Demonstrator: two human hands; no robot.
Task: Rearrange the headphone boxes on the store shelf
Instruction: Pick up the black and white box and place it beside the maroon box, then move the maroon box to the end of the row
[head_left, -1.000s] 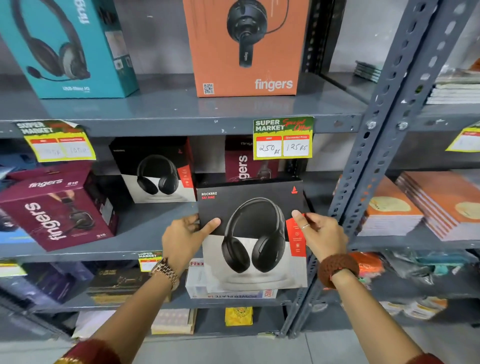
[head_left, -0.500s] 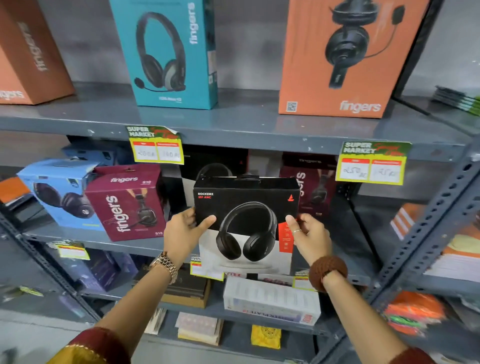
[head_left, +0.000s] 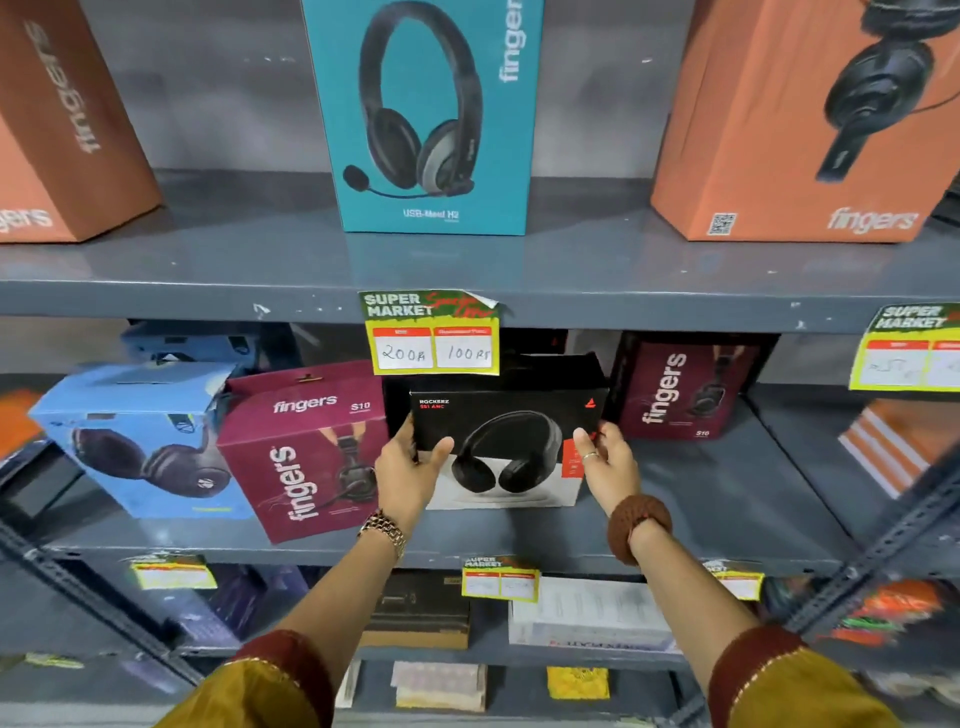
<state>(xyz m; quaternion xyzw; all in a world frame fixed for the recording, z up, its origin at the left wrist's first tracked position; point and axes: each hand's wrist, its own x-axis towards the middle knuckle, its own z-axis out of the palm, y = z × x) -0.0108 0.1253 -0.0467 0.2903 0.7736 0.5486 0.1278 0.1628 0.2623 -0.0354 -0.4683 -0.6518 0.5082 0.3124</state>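
Since a second ago black headphone box (head_left: 506, 431) went from out in front of the shelf edge to sitting on middle shelf (head_left: 717, 499), between maroon fingers box (head_left: 306, 447) and second maroon box (head_left: 685, 389) further back. Left hand (head_left: 408, 470) and right hand (head_left: 608, 462) clasp its two sides, thumbs on front. Price tag (head_left: 431, 332) hangs just above.

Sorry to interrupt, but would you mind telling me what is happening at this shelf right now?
A person is holding a black headphone box with both hands, left hand and right hand on its sides, on the middle shelf. It sits in the gap between two maroon Fingers boxes, under a yellow price tag.
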